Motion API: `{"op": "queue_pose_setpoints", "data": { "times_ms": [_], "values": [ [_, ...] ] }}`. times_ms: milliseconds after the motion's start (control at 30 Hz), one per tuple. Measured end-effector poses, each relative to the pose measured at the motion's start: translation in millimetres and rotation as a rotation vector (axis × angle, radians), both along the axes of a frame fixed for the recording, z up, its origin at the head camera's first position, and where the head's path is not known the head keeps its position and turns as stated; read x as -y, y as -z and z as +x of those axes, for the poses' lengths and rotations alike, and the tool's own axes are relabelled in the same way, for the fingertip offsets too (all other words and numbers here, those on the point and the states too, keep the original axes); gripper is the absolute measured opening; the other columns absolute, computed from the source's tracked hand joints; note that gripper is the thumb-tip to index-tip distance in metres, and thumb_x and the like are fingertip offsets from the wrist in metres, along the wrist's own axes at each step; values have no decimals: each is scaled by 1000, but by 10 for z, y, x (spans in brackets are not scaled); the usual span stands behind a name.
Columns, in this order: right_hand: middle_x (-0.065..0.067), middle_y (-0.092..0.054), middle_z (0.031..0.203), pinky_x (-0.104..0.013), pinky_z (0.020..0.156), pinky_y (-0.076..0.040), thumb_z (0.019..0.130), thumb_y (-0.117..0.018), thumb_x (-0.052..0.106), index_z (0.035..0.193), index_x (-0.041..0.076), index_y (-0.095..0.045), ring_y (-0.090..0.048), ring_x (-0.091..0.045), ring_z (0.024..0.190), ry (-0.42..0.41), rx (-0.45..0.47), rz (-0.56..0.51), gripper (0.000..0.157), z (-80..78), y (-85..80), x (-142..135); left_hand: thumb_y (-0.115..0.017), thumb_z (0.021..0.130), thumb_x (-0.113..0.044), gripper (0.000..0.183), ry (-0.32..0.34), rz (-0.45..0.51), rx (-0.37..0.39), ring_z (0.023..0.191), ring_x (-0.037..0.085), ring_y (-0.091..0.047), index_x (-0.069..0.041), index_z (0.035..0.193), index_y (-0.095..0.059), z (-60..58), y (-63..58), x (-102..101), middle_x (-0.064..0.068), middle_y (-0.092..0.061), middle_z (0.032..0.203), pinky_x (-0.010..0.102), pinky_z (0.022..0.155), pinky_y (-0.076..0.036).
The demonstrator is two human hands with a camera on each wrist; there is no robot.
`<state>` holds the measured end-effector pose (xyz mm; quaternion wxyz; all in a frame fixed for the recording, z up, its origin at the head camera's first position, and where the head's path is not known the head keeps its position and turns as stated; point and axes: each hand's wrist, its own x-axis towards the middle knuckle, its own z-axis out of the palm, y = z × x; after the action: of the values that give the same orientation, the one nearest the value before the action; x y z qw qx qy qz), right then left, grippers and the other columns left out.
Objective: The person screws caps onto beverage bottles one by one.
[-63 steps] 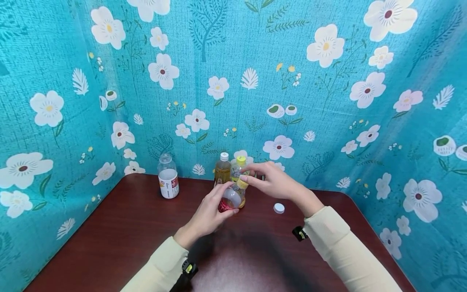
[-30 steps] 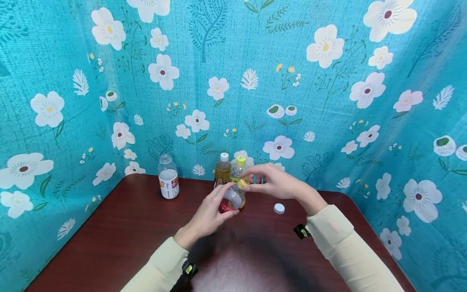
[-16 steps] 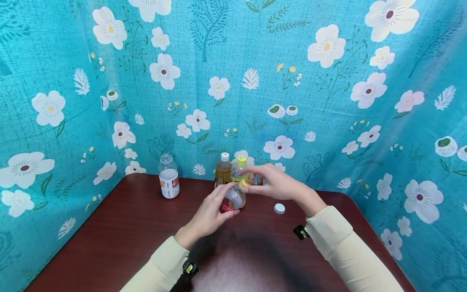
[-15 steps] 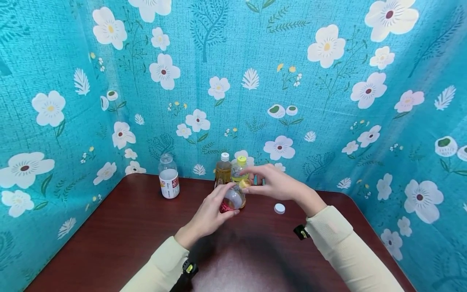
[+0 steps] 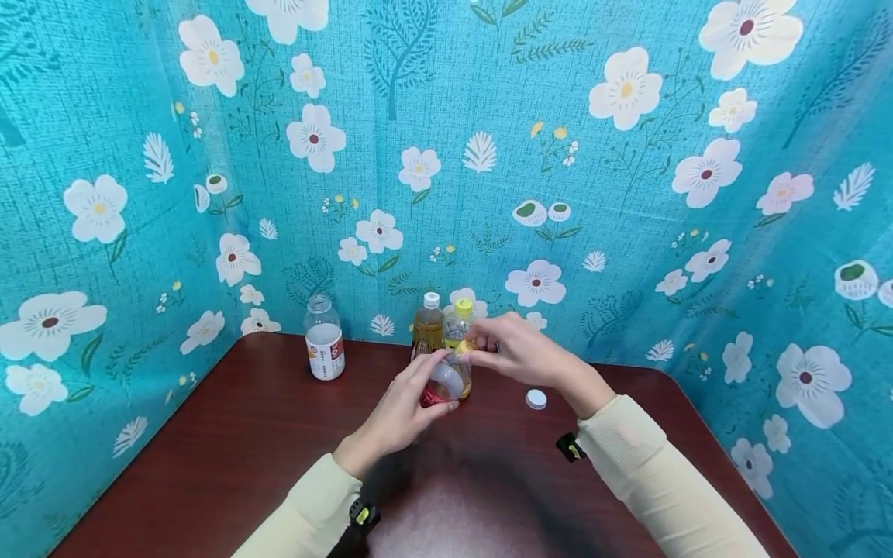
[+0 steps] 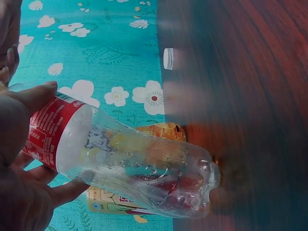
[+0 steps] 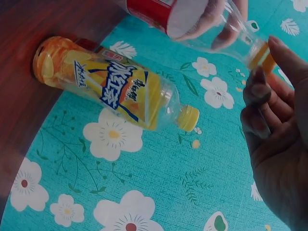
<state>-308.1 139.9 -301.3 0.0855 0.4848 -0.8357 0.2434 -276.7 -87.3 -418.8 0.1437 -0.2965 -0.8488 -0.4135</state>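
Observation:
My left hand [image 5: 394, 407] grips a clear plastic bottle [image 6: 144, 166] round its red label [image 6: 50, 127]. The bottle is tilted, neck up toward my right hand, and looks empty apart from droplets on its wall. A yellow-orange cap [image 7: 262, 57] sits at its mouth. Thumb and fingers of my right hand [image 5: 519, 353] pinch that cap. Just behind stand a bottle of iced tea with a yellow cap [image 7: 188, 118] and a brown-drink bottle with a white cap [image 5: 431, 301], both partly covered by my hands in the head view.
An uncapped clear bottle [image 5: 324, 349] with a white label stands at the back left of the dark red table [image 5: 230, 457]. Right of my hands lies a loose white cap [image 5: 536, 399]. A blue flowered cloth [image 5: 446, 155] hangs round the back and sides.
Two seconds ago my right fingers were spread around the cap; they then pinched it. My right hand has since turned slightly, its wrist shifting a little left. The left hand stays put.

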Motion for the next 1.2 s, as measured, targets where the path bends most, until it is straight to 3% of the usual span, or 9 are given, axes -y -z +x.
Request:
{"op": "queue_pose_setpoints", "data": {
  "times_ms": [233, 433, 533, 667, 800, 967, 1200],
  "values": [
    [11, -57, 70, -26, 57, -45, 96, -74, 29, 102, 14, -73, -50, -6, 62, 59, 0, -36, 16, 5, 60, 9, -85, 86, -22, 78, 12, 31, -8, 123, 21, -56, -15, 152, -43, 10, 17, 20, 11, -55, 141, 43, 100, -54],
    [12, -66, 91, -31, 62, -49, 99, -70, 31, 123, 16, -72, -54, -12, 72, 10, 98, 8, 28, 15, 95, -49, -85, 86, -22, 78, 44, 30, 16, 124, 20, -55, -16, 152, -43, 15, 54, 42, 10, -54, 142, 42, 101, -53],
    [14, -66, 96, -32, 65, -50, 100, -68, 30, 126, 14, -70, -55, -12, 76, -21, 127, 17, 31, 4, 98, -64, -85, 86, -21, 78, 53, 33, 11, 124, 19, -55, -16, 152, -43, 16, 50, 48, 10, -55, 141, 41, 100, -53],
    [12, -59, 81, -29, 62, -47, 99, -69, 25, 119, 13, -73, -51, -9, 72, -55, 83, -23, 24, -15, 100, -52, -85, 85, -19, 78, 70, 62, 6, 123, 21, -56, -16, 152, -44, 14, 32, 45, 12, -55, 140, 44, 98, -55],
    [11, -54, 75, -26, 59, -43, 97, -73, 18, 112, 11, -73, -48, -8, 67, -65, -12, -76, 17, -19, 123, -1, -85, 85, -16, 78, 45, 91, 13, 124, 22, -56, -18, 152, -46, 9, 28, 30, 10, -56, 141, 44, 99, -54],
    [8, -52, 70, -25, 56, -39, 95, -74, 15, 104, 8, -73, -44, -8, 61, 28, -109, -130, 11, 14, 161, 94, -85, 84, -12, 77, -7, 124, 3, 125, 24, -57, -15, 152, -47, -5, 33, -3, 14, -56, 141, 43, 102, -52],
    [8, -51, 60, -24, 48, -34, 95, -74, 20, 95, 6, -73, -40, -5, 50, 226, -95, -180, 15, 118, 173, 237, -86, 84, -12, 79, -59, 137, -31, 127, 25, -57, -12, 153, -47, -22, 49, -42, 9, -56, 141, 42, 105, -50]
  ]
}}
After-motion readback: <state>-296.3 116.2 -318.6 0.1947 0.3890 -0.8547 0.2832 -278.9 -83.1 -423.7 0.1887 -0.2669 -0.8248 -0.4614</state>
